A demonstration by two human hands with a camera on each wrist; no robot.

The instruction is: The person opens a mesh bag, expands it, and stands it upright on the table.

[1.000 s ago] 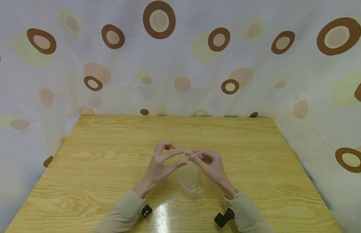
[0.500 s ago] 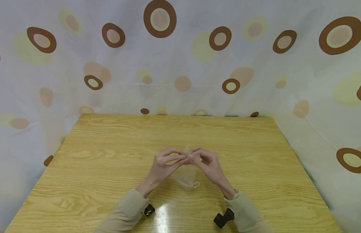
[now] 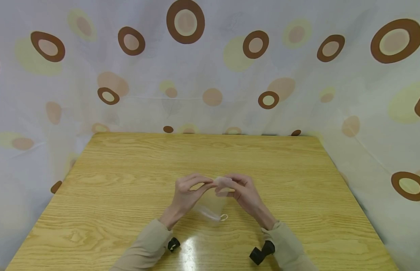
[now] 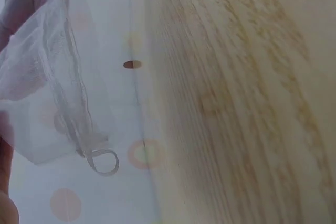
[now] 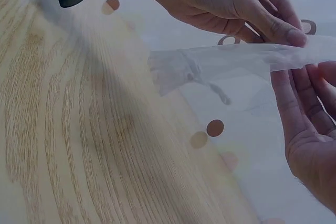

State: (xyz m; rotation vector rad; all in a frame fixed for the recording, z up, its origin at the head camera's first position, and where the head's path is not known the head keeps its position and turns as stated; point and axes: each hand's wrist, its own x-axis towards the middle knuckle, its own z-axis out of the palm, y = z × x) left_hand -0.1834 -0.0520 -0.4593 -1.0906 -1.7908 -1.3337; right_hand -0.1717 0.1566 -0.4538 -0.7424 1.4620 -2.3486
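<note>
A sheer white mesh bag (image 3: 210,205) hangs between both hands, above the table. At its lower end a cord runs along the hem and finishes in a small loop (image 4: 105,162). My left hand (image 3: 182,197) pinches the bag's upper edge between thumb and fingertips. My right hand (image 3: 248,195) holds the same edge just to the right, with mesh partly covering its fingertips. In the right wrist view the bag (image 5: 226,61) stretches sideways, the left hand (image 5: 231,3) above it and the right hand (image 5: 315,150) below. Some right fingertips are hidden by the mesh.
The hands work over a wood-grain table (image 3: 128,162). Behind and at the sides hangs a white cloth (image 3: 213,67) with brown and beige dots. A small black camera (image 3: 262,253) sits at the right wrist, another (image 3: 173,244) at the left.
My left hand, spread a second ago, has closed its thumb and fingers on the bag's upper edge. The right fingers have shifted on the mesh, and the loop end has swung slightly left.
</note>
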